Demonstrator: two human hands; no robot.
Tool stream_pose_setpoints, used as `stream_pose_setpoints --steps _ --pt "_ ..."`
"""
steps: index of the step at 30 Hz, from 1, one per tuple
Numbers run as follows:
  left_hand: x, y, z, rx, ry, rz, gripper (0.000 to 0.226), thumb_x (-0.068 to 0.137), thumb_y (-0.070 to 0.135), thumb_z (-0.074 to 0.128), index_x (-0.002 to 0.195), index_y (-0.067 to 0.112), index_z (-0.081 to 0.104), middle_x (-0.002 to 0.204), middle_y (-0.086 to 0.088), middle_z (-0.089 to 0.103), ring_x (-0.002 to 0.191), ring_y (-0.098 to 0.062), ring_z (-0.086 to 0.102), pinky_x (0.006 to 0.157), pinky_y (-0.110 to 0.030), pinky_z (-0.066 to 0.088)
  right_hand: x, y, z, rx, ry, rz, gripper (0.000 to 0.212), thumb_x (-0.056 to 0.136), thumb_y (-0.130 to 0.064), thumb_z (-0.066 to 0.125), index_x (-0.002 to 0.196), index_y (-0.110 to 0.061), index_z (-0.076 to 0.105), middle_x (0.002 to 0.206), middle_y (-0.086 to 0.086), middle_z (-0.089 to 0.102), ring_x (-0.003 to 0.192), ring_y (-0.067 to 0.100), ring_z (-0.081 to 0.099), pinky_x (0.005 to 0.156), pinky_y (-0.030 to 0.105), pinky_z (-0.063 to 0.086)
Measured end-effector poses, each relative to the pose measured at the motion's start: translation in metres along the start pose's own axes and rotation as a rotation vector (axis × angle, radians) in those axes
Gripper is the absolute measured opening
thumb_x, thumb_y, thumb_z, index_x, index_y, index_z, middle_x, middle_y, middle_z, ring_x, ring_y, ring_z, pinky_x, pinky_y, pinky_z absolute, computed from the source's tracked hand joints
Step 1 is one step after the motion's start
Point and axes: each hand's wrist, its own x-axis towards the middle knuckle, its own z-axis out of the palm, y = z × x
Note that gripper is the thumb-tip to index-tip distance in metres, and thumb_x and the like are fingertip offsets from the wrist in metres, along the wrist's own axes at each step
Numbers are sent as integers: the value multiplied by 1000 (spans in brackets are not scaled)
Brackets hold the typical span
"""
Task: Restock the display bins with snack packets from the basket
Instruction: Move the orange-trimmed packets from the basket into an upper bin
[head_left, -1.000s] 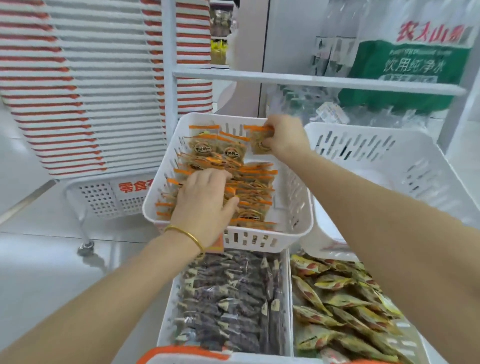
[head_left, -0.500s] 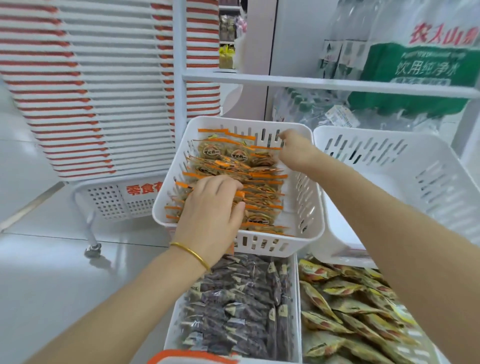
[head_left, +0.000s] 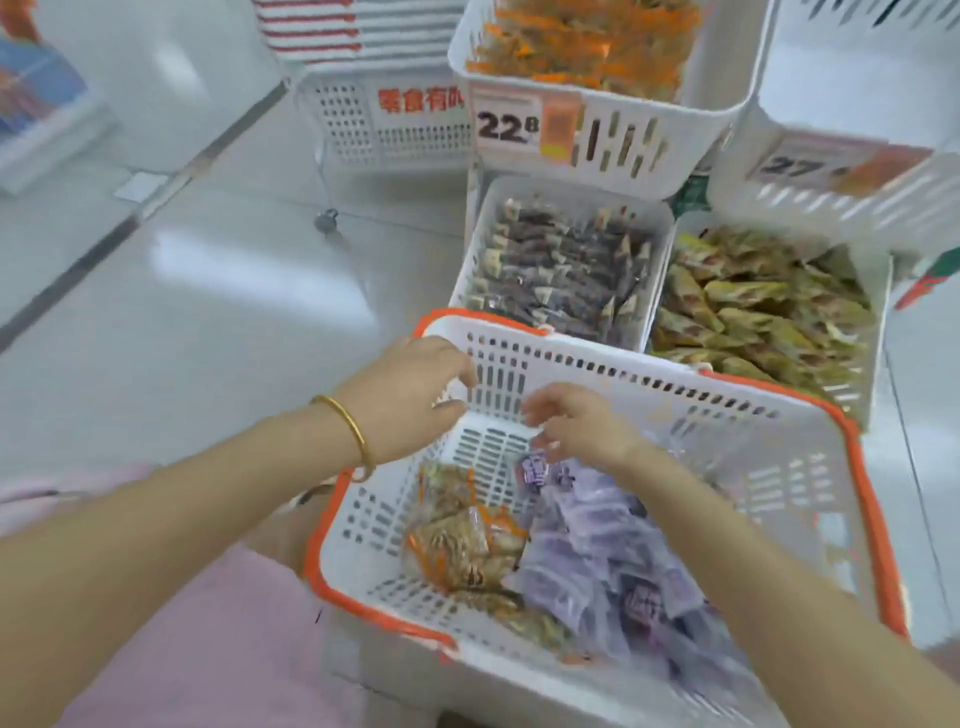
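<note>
Head view: the fingers (head_left: 453, 365) of my left hand (head_left: 410, 395) hang loosely curled, holding nothing, by the far wall of the basket (head_left: 727, 436) — poised to dip in, I'd judge. The fingers (head_left: 545, 405) of my right hand (head_left: 576, 426) bend just over the purple packets (head_left: 613, 551); blur hides whether they pinch one. Brown-orange packets (head_left: 467, 545) lie beside those. The basket sits against the display bins (head_left: 571, 184) — short carries, plenty left.

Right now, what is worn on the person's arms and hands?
The left arm and right arm are bare: no sleeves, no gloves. A thin gold bangle circles the wrist of the left hand; the right hand shows nothing worn.
</note>
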Motion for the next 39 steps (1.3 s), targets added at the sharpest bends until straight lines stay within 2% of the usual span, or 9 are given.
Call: stream_pose_setpoints --steps 10,14,16,23,27,29,33,36,39 --pt "-46 -19 35 140 -219 -113 36 98 27 41 133 21 43 135 -1 42 125 -22 34 104 -33 32 57 83 126 -587 -172 49 35 90 -20 57 120 -5 50 111 13 61 97 29 60 81 41 52" --pt "-40 -27 35 219 -222 -78 37 98 28 40 134 20 41 133 -2 42 123 -22 35 101 -38 38 71 92 153 -693 -144 97 15 83 -23 64 81 -13 53 77 8 58 80 29 63 62 38 52" --pt "-36 -26 35 233 -208 -55 36 97 30 41 132 19 42 131 -3 43 121 -23 36 100 -38 38 73 91 157 -714 -67 107 29 79 -16 65 65 -19 40 68 3 48 72 24 55 53 33 45" --pt "-26 -19 34 220 -210 -42 37 97 33 43 130 18 44 129 -4 45 121 -23 37 100 -40 39 62 89 143 -434 -61 -50 29 71 -10 72 77 -17 44 78 3 55 78 25 60 60 31 42" --pt "-16 -12 32 230 -251 -84 36 97 31 44 130 17 43 130 -6 45 120 -25 40 98 -42 41 43 65 99 -85 -2 -88 31 76 -8 76 86 -12 47 73 -6 47 61 6 49 54 18 38" --pt "-7 -7 29 221 -249 -118 37 97 29 43 131 14 42 130 -9 45 119 -27 43 97 -42 41 29 45 65 112 -46 -69 27 78 -6 74 89 -11 51 71 -1 50 56 12 51 50 21 44" --pt "19 18 17 -103 -196 -188 37 98 30 41 129 9 45 125 -12 54 112 -29 54 92 -37 45 -8 8 -9 227 -142 -91 22 82 -1 69 93 -14 55 79 0 60 64 17 57 53 30 47" --pt "40 42 15 -453 -148 -177 26 97 28 44 104 8 59 94 -12 55 83 -24 53 66 -31 40 -38 -15 -52 181 -125 -107 23 81 0 68 91 -17 57 69 -1 55 55 10 54 50 23 44" --pt "56 61 15 -766 -162 -191 26 95 22 51 90 -2 59 78 -13 50 69 -22 47 62 -30 36 -57 -26 -83 43 -3 -90 28 78 -3 72 98 -19 60 72 0 50 56 8 56 51 23 48"
